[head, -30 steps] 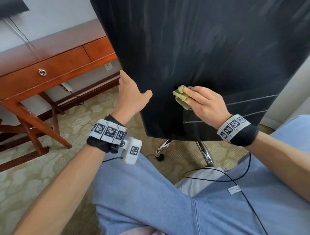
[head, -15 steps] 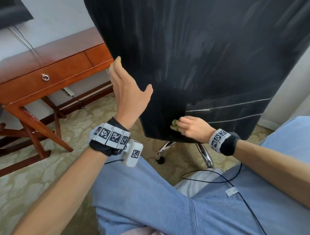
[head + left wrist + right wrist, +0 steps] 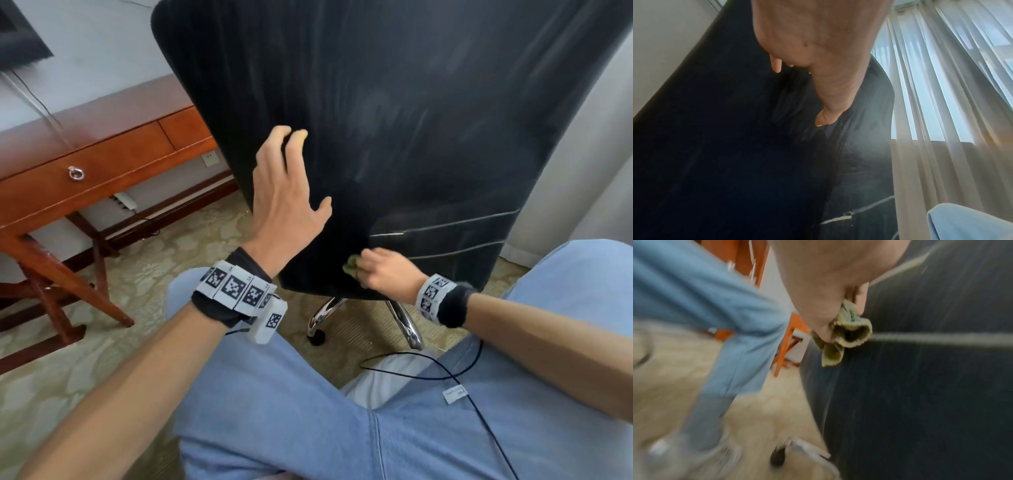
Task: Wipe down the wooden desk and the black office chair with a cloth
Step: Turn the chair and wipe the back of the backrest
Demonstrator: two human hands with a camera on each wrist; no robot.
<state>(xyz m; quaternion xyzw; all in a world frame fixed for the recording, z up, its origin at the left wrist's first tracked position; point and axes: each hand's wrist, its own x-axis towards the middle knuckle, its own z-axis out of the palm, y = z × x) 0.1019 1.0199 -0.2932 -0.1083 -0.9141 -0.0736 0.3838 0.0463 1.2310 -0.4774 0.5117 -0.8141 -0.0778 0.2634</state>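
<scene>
cloth point(image 3: 846, 331) bunched in right hand point(image 3: 385, 272), fingers clamped round it, low on black office chair point(image 3: 411, 120) back. left hand point(image 3: 287, 202) flat against chair, fingers apart. wooden desk point(image 3: 102, 154) left.

A patterned beige carpet point(image 3: 102, 342) covered the floor. A white wall point(image 3: 102, 51) stood behind, with a socket plate point(image 3: 209, 158) low on it and a thin cable point(image 3: 30, 96) running down it. Sheer curtains point(image 3: 941, 113) hung over a bright window. Blue jeans point(image 3: 308, 411) filled the foreground.
</scene>
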